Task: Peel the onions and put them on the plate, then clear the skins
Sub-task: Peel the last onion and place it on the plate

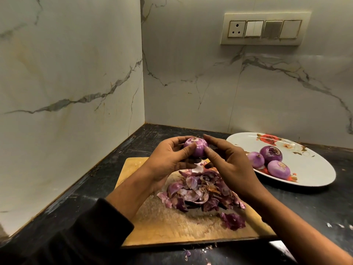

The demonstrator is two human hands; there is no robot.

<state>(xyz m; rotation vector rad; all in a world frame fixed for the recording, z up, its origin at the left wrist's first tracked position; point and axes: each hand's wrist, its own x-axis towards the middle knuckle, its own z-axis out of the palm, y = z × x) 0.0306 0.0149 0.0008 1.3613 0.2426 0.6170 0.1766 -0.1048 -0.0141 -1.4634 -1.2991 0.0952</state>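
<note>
You've got the onion (195, 149) up off the cutting board (164, 224), cradled between both hands. Your left hand (168, 163) curls round its left side, thumb pressed on the front. Your right hand (229, 167) pinches the right side, fingers over the top, thumb low. The pile of skins (202, 190) sits on the board right beneath. Over to the right, three peeled onions (271, 161) lie together on the plate (313, 169), on the dark counter (315, 211)
</note>
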